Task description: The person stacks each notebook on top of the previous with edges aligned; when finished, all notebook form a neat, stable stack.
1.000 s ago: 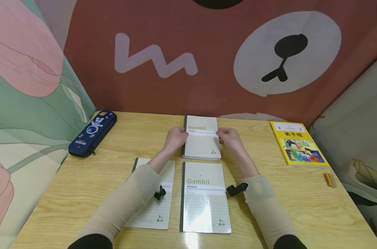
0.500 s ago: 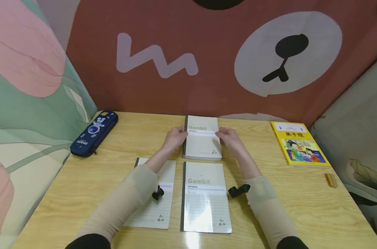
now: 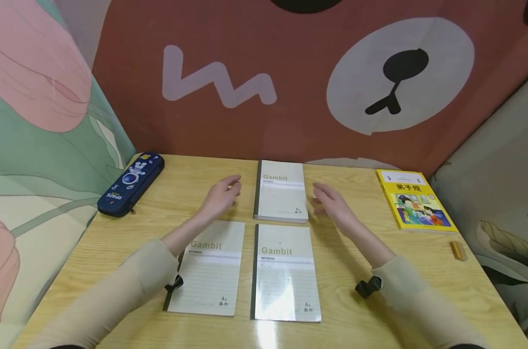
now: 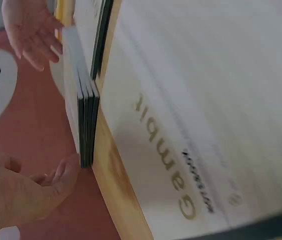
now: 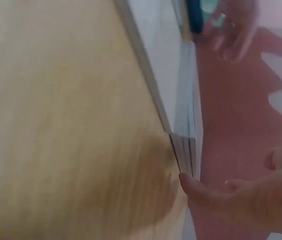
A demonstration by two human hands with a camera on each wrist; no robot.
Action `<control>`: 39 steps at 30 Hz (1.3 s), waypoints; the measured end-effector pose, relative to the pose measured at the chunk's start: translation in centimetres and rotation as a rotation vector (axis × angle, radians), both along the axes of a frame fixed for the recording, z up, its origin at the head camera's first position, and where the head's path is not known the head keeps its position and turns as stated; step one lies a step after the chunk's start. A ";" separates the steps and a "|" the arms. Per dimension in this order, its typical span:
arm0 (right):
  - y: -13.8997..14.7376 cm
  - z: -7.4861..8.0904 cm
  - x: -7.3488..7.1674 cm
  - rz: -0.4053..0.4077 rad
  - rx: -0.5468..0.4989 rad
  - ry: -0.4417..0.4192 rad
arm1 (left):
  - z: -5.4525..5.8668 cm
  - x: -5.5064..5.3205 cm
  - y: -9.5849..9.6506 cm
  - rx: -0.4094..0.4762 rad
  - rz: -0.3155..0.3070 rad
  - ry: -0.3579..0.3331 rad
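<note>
A neat stack of white Gambit notebooks (image 3: 282,198) with dark spines lies at the back middle; the left wrist view shows several stacked spines (image 4: 88,132). My left hand (image 3: 222,196) hovers left of the stack, apart from it, fingers loosely bent and holding nothing. On the other side, my right hand (image 3: 335,207) is just off the stack's right edge, with relaxed fingers and nothing in them. Nearer me lie two single notebooks side by side, a left notebook (image 3: 207,278) and a right notebook (image 3: 286,286). My left wrist covers the left one's upper left corner.
A navy pencil case (image 3: 131,184) with a space print lies at the table's back left. At the right are a yellow book (image 3: 416,201) and a small orange-brown object (image 3: 458,250), perhaps an eraser. A mural wall (image 3: 246,131) borders the back of the wooden table (image 3: 116,257).
Both hands have let go of the stacked notebooks and moved outward, left hand to the left, right hand to the right. The stack stays in place, and more of the left notebook shows.
</note>
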State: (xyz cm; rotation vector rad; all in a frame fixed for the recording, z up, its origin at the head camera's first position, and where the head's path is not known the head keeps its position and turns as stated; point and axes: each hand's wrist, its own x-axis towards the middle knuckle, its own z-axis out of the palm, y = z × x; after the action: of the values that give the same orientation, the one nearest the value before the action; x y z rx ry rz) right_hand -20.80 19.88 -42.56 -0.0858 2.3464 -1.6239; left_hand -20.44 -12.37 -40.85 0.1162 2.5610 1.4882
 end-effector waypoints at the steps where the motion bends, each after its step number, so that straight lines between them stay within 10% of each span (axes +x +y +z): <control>1: 0.1 0.1 0.5 0.007 0.007 -0.009 | 0.1 0.5 0.0 -0.001 -0.007 -0.006; 10: 0.6 1.1 4.5 0.067 -0.094 -0.177 | -1.4 4.6 0.7 0.013 -0.113 -0.108; 20: 0.2 1.4 7.9 0.046 -0.161 -0.334 | -1.8 8.1 3.0 0.092 -0.051 -0.318; 32: -0.3 1.4 8.7 0.056 -0.133 -0.357 | -2.2 8.8 4.2 0.151 0.027 -0.337; 39: -0.5 1.5 8.3 0.051 -0.091 -0.375 | -2.3 8.2 3.5 0.164 -0.046 -0.382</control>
State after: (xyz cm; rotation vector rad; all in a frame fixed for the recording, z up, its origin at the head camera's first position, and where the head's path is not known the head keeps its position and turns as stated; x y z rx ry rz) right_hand -12.48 19.33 -41.07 0.1286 1.9738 -1.5653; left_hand -12.23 -8.92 -43.17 -0.0813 2.1240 1.5309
